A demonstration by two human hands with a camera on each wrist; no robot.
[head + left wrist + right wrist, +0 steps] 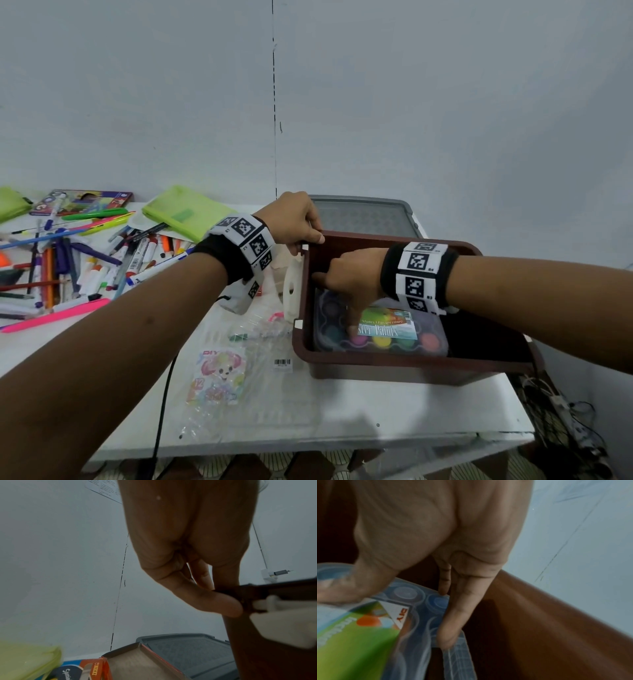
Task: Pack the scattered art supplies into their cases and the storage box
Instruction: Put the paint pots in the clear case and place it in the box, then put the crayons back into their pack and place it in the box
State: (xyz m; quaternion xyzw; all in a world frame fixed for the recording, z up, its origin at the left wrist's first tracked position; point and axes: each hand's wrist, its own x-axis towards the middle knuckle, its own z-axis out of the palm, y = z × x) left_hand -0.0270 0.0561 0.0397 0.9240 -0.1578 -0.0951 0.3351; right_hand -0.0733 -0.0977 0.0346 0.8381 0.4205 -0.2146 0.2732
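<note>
Paint set in box, both hands busy.
Your left hand (298,219) pinches the smooth brown plastic storage box (404,363) rim; your right hand (349,277) seems to grip the clear, round-welled paint set (404,337) lying inside it, though blurred.

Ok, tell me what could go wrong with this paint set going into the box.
1. The right hand holds the paint set by thumb and fingertips; a slip could drop it crooked in the box.
2. The left hand only pinches the box's corner rim, so the box might shift.
3. The box sits near the table edge, with cables on the floor below; a push could tip it off.
</note>
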